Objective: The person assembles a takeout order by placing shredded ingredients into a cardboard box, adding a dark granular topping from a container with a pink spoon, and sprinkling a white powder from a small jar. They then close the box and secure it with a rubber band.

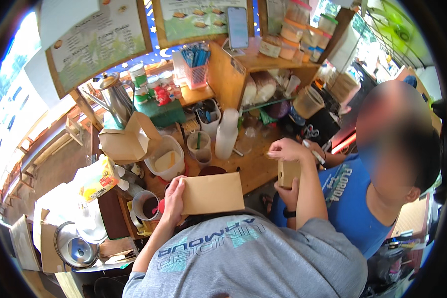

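My left hand (173, 201) grips the left end of a flat brown cardboard box (213, 192), held level before my chest. My right hand (289, 150) is stretched out to the right, its fingers bent down and pinched together over a small brown carton (288, 174); a tan bit shows at the fingertips, too small to name. From below, the hand of a person in blue (289, 193), with a black wristband, supports that carton. This person's other hand, partly hidden behind my right wrist, is by a slim white object (315, 151).
An open brown takeaway box (129, 138) stands beside a white tub (166, 171) on the counter. Nearby are a white bottle (227, 134), plastic cups (199, 144), a metal kettle (115, 99) and a dark-filled pitcher (145, 204). A wooden shelf (228, 74) rises behind; the person in blue stands close at right.
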Motion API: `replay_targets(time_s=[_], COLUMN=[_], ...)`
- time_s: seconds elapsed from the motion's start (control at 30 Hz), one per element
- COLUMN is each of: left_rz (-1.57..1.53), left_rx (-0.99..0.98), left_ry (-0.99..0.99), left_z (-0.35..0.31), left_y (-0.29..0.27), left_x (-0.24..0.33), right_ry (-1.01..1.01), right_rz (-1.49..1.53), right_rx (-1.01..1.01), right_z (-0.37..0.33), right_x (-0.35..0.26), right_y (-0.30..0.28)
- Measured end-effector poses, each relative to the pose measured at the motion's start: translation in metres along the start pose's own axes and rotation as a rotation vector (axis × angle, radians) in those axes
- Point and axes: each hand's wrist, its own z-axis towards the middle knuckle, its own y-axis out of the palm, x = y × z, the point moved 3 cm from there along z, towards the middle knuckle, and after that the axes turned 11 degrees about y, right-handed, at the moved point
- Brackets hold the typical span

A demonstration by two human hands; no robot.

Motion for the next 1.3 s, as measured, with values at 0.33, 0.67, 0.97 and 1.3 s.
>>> replay_targets(time_s=[0.33, 0.67, 0.97, 1.3], left_rz=[0.096, 1.116, 0.978, 1.346], left_rx=[-0.221, -0.217, -0.424, -0.084], left_ry=[0.077, 0.882, 0.921, 1.117], left_z=[0.010, -0.009, -0.001, 0.057], left_y=[0.037, 0.045, 0.052, 0.047], left_x=[-0.006, 0.056, 0.064, 0.080], right_ry=[-0.372, -0.338, -0.362, -0.365], right_rz=[0.493, 0.415, 0.507, 0.653], right_rx=[-0.822, -0.789, -0.710, -0.744], right_z=[0.011, 0.018, 0.013, 0.005], right_x=[-0.127, -0.122, -0.131, -0.131], right_y=[0.122, 0.143, 0.140, 0.144])
